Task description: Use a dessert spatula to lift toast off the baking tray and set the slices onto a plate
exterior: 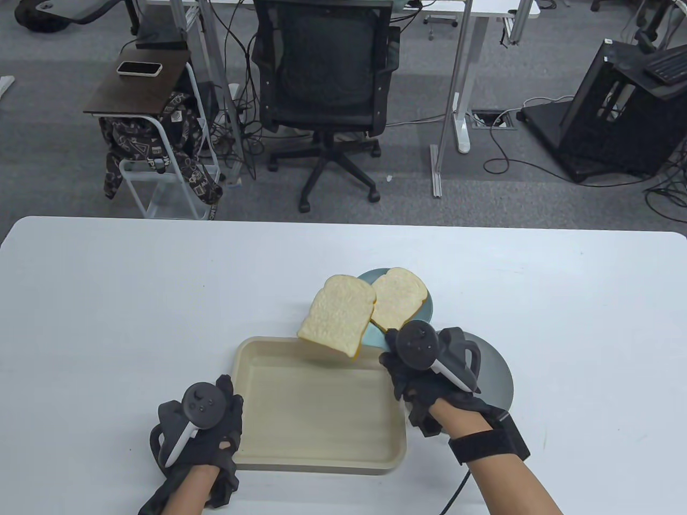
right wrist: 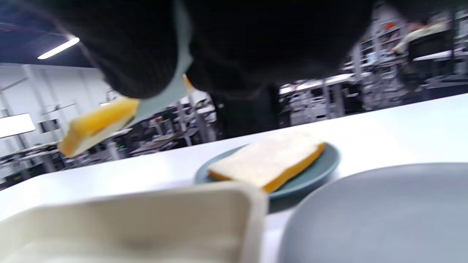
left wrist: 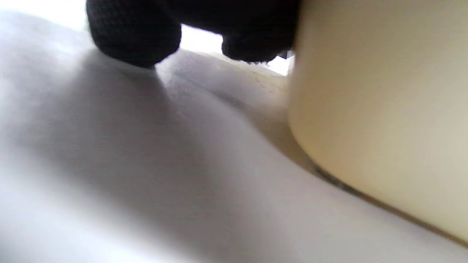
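A slice of toast hangs tilted in the air over the far right corner of the cream baking tray. It lies on the pale blue blade of the dessert spatula, whose handle my right hand grips. The right wrist view shows this lifted toast from its yellow edge. A second slice lies flat on the teal plate just beyond. The tray holds nothing. My left hand rests at the tray's near left corner, with fingertips on the table beside the tray wall.
A larger grey plate sits under and to the right of my right hand, touching the tray's right side. Beyond the table's far edge are an office chair and a side table. White tabletop stretches left and right.
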